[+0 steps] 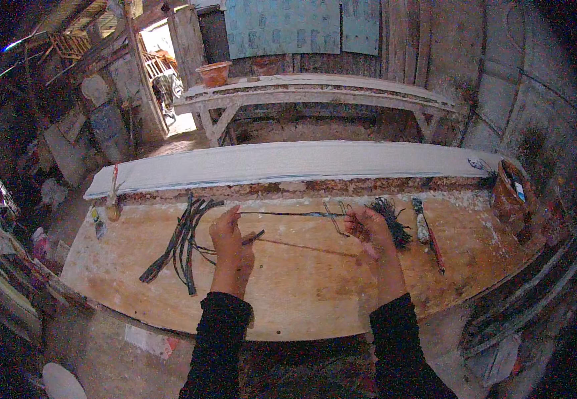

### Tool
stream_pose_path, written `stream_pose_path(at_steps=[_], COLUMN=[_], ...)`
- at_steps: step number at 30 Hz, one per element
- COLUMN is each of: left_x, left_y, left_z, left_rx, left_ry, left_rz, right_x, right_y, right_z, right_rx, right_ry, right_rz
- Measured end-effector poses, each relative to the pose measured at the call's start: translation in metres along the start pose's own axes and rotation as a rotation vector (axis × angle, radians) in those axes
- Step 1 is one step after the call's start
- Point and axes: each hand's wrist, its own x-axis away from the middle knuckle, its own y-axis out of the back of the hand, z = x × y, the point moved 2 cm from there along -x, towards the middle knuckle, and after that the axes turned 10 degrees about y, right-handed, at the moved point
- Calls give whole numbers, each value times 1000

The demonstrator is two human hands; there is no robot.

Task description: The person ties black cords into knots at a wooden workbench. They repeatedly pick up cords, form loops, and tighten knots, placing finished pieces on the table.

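Observation:
Between my two hands a thin dark strip (282,213) is stretched nearly level above the wooden tabletop (302,292). The fingers of my left hand (230,243) are pinched on its left end, and a short dark piece juts out beside the palm. My right hand (371,233) is closed on the strip's other end, with thin loose strands (334,216) hanging by the fingers. Left of my left hand lies a spread of long dark strips (185,243). Just beyond my right hand sits a bushy bundle of short dark strands (393,223), partly hidden by the hand.
Right of the bundle lie a pale-and-dark handled tool (421,223) and a thin red stick (437,256). A brush (113,199) stands at the far left. A long white-covered board (288,161) runs along the back edge. A brown bag (511,193) stands at the right corner.

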Motion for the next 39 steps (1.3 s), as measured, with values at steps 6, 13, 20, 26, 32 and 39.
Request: stream_pose_path(at_steps=[6,13,20,26,32,39], left_x=[-5,-3,-3,20,34,57], left_y=[3,16,10,-22,-38,-28], left_z=[-11,-18,-57,-66,-85,-135], left_rx=[-189,-311,298,828,1046,1083], left_ry=[144,-107,240,714,786,1029], left_rz=[96,-172,-324,142,484,585], right_x=[2,-1,6,5,17,24], right_y=[8,1,3,-7,-51,-56], right_z=[3,1,-3,-34,-43,-54], right_rx=[-154,218,642,425,207,172], right_ry=[-10,-15,-195,-55,-191,-309], right_rz=[106,-4,92,39,84,137])
